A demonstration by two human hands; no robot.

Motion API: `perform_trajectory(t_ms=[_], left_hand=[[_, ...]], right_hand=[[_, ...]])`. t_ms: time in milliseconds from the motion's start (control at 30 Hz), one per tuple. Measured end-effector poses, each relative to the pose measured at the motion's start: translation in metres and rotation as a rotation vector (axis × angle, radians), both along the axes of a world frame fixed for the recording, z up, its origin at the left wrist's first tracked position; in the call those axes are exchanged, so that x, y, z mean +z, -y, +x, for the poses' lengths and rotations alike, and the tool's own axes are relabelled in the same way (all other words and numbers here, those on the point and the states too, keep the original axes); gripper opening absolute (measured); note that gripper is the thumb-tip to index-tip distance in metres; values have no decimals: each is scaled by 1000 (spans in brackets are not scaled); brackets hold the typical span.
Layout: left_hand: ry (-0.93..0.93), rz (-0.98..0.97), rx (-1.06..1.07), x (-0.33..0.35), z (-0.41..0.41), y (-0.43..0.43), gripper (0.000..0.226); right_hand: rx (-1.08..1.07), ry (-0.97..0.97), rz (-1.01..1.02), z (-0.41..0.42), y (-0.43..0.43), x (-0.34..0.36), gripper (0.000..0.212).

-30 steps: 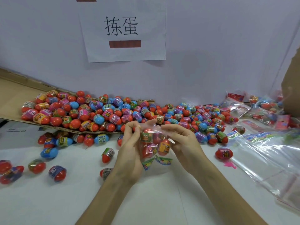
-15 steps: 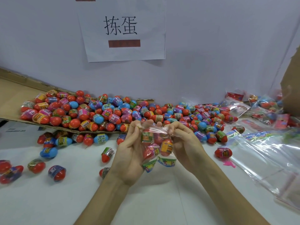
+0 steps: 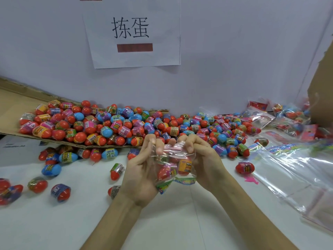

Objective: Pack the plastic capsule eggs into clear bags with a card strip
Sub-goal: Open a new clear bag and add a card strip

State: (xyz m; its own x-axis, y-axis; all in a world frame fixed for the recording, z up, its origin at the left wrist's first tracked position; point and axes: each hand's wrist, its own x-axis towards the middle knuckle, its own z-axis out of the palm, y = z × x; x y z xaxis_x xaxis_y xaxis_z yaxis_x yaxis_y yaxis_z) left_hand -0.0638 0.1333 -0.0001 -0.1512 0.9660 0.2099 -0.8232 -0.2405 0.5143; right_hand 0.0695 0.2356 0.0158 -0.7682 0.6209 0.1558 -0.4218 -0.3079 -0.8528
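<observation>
Spreading across the lower view, a white table (image 3: 180, 230) runs back to a pale wall (image 3: 243, 51) that carries a paper sign (image 3: 133, 33) with two printed characters and a dark red bar. A flat cardboard sheet (image 3: 14, 103) lies at the left along the wall, and a broad heap of capsule eggs (image 3: 126, 123), mostly red with blue ones and bright label bands, covers it and spills rightward onto the table. A slack pile of empty clear bags (image 3: 292, 179) lies at the right, with filled bags (image 3: 292, 114) behind it near the wall. Loose eggs are scattered on the table at the left.

Near the middle, both hands are raised above the table. The left hand (image 3: 142, 170) and right hand (image 3: 203, 159) each have fingers curled and pinch the top edge of one clear bag (image 3: 175, 156), which hangs between them. Several packed eggs (image 3: 184, 165) sit inside it, and a colourful card strip (image 3: 183, 181) shows bent along its bottom. A single red egg (image 3: 245, 167) lies just right of the right hand, with a small pink scrap (image 3: 250, 179) beside it.
</observation>
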Motion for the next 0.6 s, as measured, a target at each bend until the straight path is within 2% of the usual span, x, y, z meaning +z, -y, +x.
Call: perform_trajectory(t_ms=[167, 267, 467, 600], left_hand=[[-4, -10, 5, 2, -2, 0, 8], [-2, -38, 33, 3, -3, 0, 21], [90, -6, -15, 3, -4, 0, 23], [107, -10, -25, 1, -5, 0, 29]], right_hand=[[58, -35, 11, 1, -3, -1, 29], [57, -31, 29, 2, -3, -2, 34], [-8, 7, 14, -4, -1, -3, 29], [-97, 54, 114, -7, -2, -9, 45]])
